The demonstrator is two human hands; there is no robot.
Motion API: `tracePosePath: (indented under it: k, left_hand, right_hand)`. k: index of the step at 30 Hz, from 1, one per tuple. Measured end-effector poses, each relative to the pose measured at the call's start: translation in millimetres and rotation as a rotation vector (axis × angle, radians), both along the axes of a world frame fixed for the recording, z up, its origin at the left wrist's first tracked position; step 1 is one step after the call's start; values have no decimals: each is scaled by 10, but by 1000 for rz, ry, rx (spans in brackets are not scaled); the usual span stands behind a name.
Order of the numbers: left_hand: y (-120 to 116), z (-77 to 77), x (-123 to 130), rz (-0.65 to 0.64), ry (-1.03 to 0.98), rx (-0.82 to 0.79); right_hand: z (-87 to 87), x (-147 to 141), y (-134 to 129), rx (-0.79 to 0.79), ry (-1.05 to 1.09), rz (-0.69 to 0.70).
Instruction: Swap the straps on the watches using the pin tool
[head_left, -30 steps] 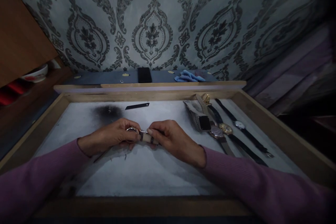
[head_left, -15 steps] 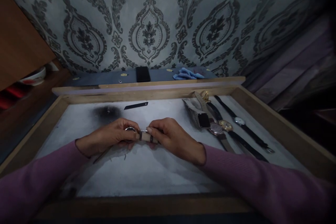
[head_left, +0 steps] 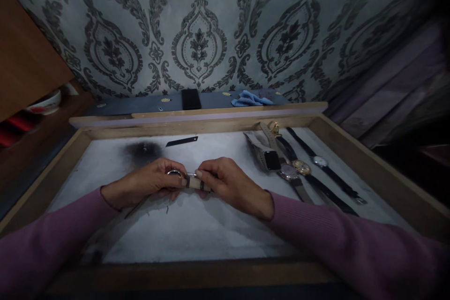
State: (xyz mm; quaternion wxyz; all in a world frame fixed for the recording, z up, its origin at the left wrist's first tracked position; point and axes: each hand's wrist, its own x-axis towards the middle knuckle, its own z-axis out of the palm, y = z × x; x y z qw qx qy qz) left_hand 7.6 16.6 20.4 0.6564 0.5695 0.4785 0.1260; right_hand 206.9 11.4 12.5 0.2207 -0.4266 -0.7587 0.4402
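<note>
Over the white board, my left hand point(head_left: 154, 179) is closed around the round silver case of a wristwatch point(head_left: 175, 172), its thumb on the near side of the case. The watch's strap point(head_left: 194, 183), pale beige on the visible side with a dark loop, runs right toward my other hand. My right hand point(head_left: 227, 180) is closed, thumb and forefinger pinching a thin silvery tool point(head_left: 191, 175) pointed at where strap and case meet. The tool's exact kind is too small to make out. Its lower fingers are under the strap's far end, partly hidden.
A snap-off knife blade point(head_left: 182, 141) lies behind my hands. To the right lie a smartwatch point(head_left: 271, 160) and several strapped watches point(head_left: 301, 167). A wooden frame point(head_left: 372, 164) borders the board. Beyond it are a black phone point(head_left: 191, 99) and a blue cloth point(head_left: 250, 99).
</note>
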Motion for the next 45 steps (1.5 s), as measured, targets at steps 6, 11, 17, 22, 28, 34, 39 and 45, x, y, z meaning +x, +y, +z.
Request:
tracePosePath:
  k: [6, 11, 17, 22, 28, 34, 39, 45]
  left_hand:
    - [3, 0, 0, 10, -5, -24]
    - [2, -7, 1, 14, -6, -11]
    - [-4, 4, 11, 17, -1, -13]
    - [0, -9, -6, 8, -4, -13]
    - [-8, 27, 27, 9, 7, -5]
    - [3, 11, 16, 2, 1, 0]
    - [16, -23, -7, -5, -3, -4]
    - [8, -8, 7, 0, 8, -4]
  right_hand:
    - [-25, 15, 7, 20, 15, 4]
    - [-35, 12, 11, 39, 16, 6]
    - [-17, -1, 7, 8, -1, -3]
    - [-8, 3, 2, -1, 1, 3]
    - [-29, 8, 4, -17, 28, 18]
    - [-78, -9, -5, -164, 111, -19]
    - [-87, -22, -23, -278, 156, -52]
    - [-57, -17, -20, -265, 140, -44]
